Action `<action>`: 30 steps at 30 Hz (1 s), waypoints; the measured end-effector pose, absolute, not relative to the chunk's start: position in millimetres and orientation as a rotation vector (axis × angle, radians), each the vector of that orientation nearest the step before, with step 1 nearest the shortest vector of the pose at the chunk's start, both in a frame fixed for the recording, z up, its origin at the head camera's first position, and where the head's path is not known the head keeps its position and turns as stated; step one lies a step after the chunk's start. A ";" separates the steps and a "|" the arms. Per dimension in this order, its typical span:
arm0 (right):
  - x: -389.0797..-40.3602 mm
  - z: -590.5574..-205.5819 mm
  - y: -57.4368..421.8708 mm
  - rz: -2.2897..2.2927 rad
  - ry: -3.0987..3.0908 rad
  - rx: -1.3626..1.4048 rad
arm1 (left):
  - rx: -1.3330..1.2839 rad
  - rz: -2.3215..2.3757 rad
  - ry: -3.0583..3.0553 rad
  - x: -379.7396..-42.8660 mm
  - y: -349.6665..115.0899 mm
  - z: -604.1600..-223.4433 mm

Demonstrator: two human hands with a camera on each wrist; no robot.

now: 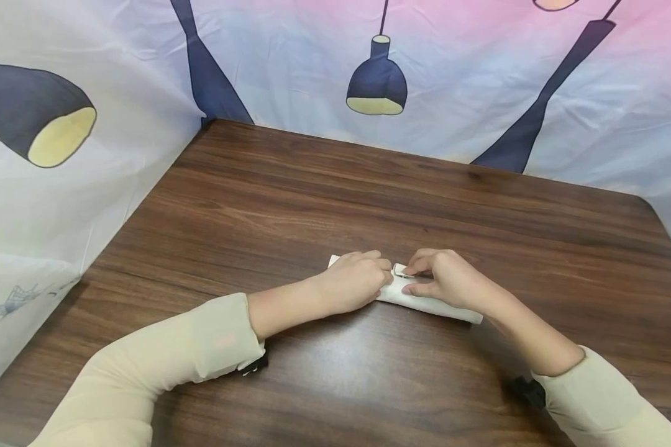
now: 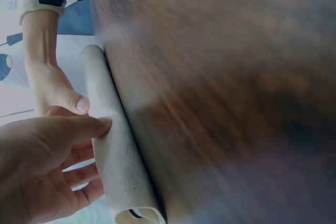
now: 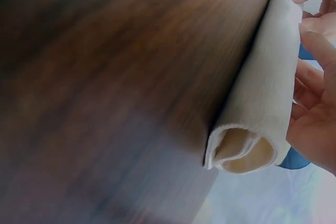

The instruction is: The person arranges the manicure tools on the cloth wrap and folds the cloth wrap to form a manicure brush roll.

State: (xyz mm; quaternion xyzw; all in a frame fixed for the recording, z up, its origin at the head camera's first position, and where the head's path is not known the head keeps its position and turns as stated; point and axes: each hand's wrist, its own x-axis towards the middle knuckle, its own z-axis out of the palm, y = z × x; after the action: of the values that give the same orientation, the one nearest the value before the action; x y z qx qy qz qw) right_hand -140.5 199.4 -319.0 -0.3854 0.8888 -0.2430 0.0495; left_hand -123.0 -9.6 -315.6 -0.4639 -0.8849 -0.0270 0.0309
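A white rolled-up piece of ribbed fabric (image 1: 436,305) lies on the wooden table, slanting down to the right in the head view. Its right end (image 3: 245,167) shows loose spiral layers and a hollow middle; something dark shows inside the left end (image 2: 137,214). My left hand (image 1: 358,281) grips the roll left of its middle, thumb on the near side, fingers over the far side. Just right of it, my right hand (image 1: 450,279) holds the roll between thumb and fingers, its fingertips at a small white tab (image 1: 401,270) on top.
The brown wood-grain table (image 1: 291,186) reaches back to a hanging cloth (image 1: 453,93) printed with lamps. Another cloth (image 1: 128,124) hangs along the left side. Light sleeves cover both forearms, and dark straps (image 1: 528,391) show at the wrists.
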 end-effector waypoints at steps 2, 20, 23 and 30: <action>-140.7 -318.4 201.0 -0.738 2.681 -1.172 | -1.429 -0.071 -2.708 -121.2 -9.1 -315.1; -138.7 -322.4 198.8 -0.764 2.515 -1.136 | -1.434 -0.002 -2.631 -111.1 -12.2 -316.9; -136.5 -322.0 197.7 -0.760 2.546 -1.123 | -1.425 -0.027 -2.614 -110.3 -13.3 -318.5; -126.0 -315.5 198.3 -0.646 2.672 -1.121 | -1.383 -0.054 -2.630 -110.0 -12.8 -318.3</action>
State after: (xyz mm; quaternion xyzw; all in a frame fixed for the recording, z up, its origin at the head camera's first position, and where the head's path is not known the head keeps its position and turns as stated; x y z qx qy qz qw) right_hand -126.0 198.3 -315.5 -0.3763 0.8966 -0.2169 0.0861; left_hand -110.0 -12.8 -318.3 -0.4638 -0.8817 -0.0183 0.0845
